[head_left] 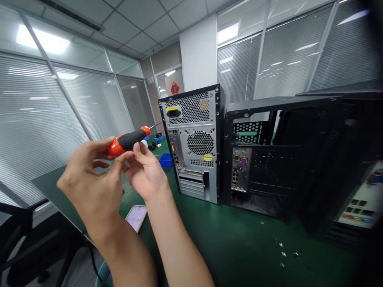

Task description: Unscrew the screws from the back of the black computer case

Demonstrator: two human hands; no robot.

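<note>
A screwdriver (131, 140) with an orange and black handle points up and to the right. Its thin shaft reaches the left rear edge of a computer case (201, 115), beside the power socket; whether the tip sits in a screw is too small to tell. At the handle's orange butt end, my left hand (92, 179) is closed with fingers and thumb around it. My right hand (148, 171), palm turned up, holds the handle from below with its thumb against the black grip; its other fingers are partly hidden. The case stands upright, its metal back facing me.
A second, black case (263, 159) stands close on the right, with another dark case beyond. Several loose screws (283, 254) lie on the green table (233, 235). A phone (137, 217) shows a timer near my forearms. Behind are blue trays (165, 160); a chair (26, 243) is at left.
</note>
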